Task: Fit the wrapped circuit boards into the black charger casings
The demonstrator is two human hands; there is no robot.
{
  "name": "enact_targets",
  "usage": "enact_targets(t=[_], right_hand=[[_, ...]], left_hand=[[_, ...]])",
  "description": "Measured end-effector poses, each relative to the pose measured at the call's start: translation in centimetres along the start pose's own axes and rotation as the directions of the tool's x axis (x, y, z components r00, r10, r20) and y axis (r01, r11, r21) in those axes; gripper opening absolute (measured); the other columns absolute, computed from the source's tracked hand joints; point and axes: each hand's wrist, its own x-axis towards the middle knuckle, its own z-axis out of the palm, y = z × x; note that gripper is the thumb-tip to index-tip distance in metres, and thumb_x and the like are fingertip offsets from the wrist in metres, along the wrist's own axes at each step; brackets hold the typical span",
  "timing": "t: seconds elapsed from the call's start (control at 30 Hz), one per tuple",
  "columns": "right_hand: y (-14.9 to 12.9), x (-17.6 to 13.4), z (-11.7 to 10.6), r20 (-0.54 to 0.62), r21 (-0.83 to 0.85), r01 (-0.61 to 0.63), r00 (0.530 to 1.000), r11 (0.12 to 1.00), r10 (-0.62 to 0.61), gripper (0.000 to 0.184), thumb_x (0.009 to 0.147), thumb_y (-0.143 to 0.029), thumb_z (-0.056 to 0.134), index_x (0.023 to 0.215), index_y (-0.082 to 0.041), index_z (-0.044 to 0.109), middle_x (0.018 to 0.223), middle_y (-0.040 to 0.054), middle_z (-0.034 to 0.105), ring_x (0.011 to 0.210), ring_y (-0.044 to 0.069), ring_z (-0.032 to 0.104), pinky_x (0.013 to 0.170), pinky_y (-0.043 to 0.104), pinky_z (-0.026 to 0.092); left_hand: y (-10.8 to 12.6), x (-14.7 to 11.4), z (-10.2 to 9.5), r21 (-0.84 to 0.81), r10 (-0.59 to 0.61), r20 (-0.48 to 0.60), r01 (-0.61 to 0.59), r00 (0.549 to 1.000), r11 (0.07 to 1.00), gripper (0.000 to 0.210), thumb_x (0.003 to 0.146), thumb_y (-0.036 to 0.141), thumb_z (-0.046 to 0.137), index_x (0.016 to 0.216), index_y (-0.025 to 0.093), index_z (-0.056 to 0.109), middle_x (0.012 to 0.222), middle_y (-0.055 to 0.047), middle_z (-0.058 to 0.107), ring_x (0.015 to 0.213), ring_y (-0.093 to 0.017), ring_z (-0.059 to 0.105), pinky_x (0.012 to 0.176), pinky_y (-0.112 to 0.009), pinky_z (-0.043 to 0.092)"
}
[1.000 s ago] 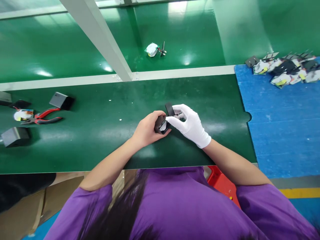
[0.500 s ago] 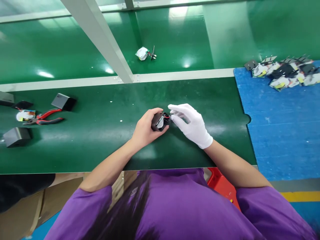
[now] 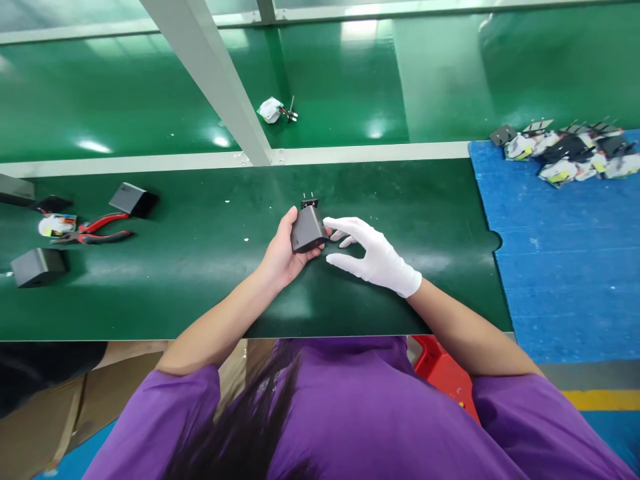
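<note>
My bare left hand (image 3: 284,253) grips a dark grey power adapter (image 3: 309,230) over the middle of the bench. At its far end a black plug plate (image 3: 309,203) with two metal prongs points away from me; part of it seems to stand off from the case. On the right, my white-gloved right hand (image 3: 367,253) is open, thumb and fingers apart. Its fingertips are close to the adapter's right side; whether they touch it I cannot tell.
Left on the green bench (image 3: 200,287) lie red-handled pliers (image 3: 103,230), grey adapter cases (image 3: 37,267) and a wrapped circuit board (image 3: 56,225). Another wrapped board (image 3: 271,110) rests beyond the rail. Several more boards (image 3: 565,150) crowd the blue mat (image 3: 565,267). A slanted post (image 3: 210,73) stands ahead.
My left hand has turned the adapter, so its plug end now faces away instead of toward my right hand. The gloved fingers have spread and come off the plug end.
</note>
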Motion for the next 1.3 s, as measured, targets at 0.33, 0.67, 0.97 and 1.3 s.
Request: enact_targets(t=[0.33, 0.67, 0.97, 1.3], right_hand=[[0.28, 0.04, 0.5, 0.043, -0.049, 0.039, 0.998, 0.998, -0.037, 0.058, 0.094, -0.032, 0.059, 0.149, -0.03, 0.041, 0.129, 0.0082, 0.057, 0.109, 0.021, 0.06, 0.088, 0.038, 0.059], [0.3, 0.04, 0.75, 0.057, -0.085, -0.039, 0.997, 0.996, 0.044, 0.058, 0.099, -0.036, 0.048, 0.154, -0.022, 0.034, 0.11, 0.0073, 0.061, 0.092, 0.019, 0.06, 0.085, 0.036, 0.056], [0.22, 0.33, 0.79, 0.069, -0.008, -0.149, 0.986, 0.989, 0.149, 0.059, 0.098, -0.037, 0.044, 0.154, -0.021, 0.033, 0.124, 0.0082, 0.063, 0.091, 0.018, 0.064, 0.086, 0.035, 0.057], [-0.24, 0.18, 0.88, 0.006, -0.056, -0.113, 0.993, 0.992, 0.114, 0.059, 0.097, -0.034, 0.046, 0.153, -0.023, 0.036, 0.136, 0.0082, 0.06, 0.093, 0.017, 0.063, 0.093, 0.036, 0.057]], left_hand=[[0.16, 0.08, -0.25, -0.017, -0.188, 0.049, 0.189, 0.981, 0.982, 0.068, 0.102, 0.051, 0.02, 0.099, 0.005, 0.07, 0.082, -0.015, 0.076, 0.053, -0.013, 0.066, 0.046, -0.02, 0.053], [-0.49, -0.01, -0.49, 0.111, -0.232, 0.126, 0.219, 0.965, 0.969, 0.068, 0.101, 0.052, 0.019, 0.11, 0.008, 0.069, 0.085, -0.014, 0.077, 0.055, -0.016, 0.066, 0.045, -0.024, 0.053], [-0.55, -0.43, -0.19, 0.148, -0.092, 0.112, 0.075, 0.989, 0.986, 0.064, 0.101, 0.054, 0.023, 0.111, 0.008, 0.067, 0.09, -0.014, 0.077, 0.057, -0.015, 0.068, 0.049, -0.023, 0.055], [-0.58, -0.81, -0.06, 0.124, 0.01, 0.157, -0.03, 0.988, 0.992, 0.061, 0.101, 0.053, 0.028, 0.116, 0.006, 0.064, 0.082, -0.013, 0.076, 0.052, -0.014, 0.065, 0.048, -0.023, 0.055]])
